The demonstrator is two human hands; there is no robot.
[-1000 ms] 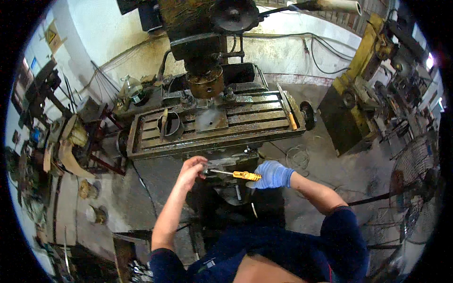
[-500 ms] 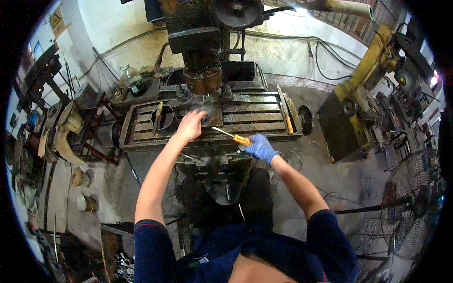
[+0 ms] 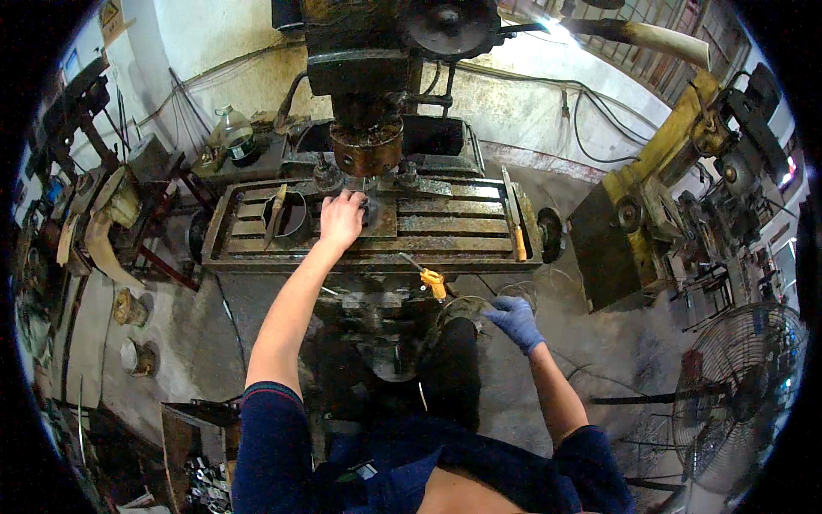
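Note:
My bare left hand (image 3: 342, 221) reaches over the machine table (image 3: 445, 224), fingers curled down at the metal block under the rusty spindle head (image 3: 366, 146). Its fingertips are hidden, so whatever they grip cannot be made out. My right hand (image 3: 514, 324), in a blue glove, is off to the right in front of the table, fingers loosely apart and empty. Between the hands, at the table's front edge, is a yellow-handled tool (image 3: 433, 283) with a thin metal shaft; no hand touches it, and what supports it is unclear.
On the table's left stands a round dark pot (image 3: 291, 214) with a brush-like tool across it. A long file with a wooden handle (image 3: 520, 244) lies along the right end. A large fan (image 3: 741, 394) stands at the right, a clear jug (image 3: 236, 135) behind left.
My right hand has let go of the yellow-handled tool and drawn back to the right and towards me. My left hand has shifted slightly, its back now turned up over the block.

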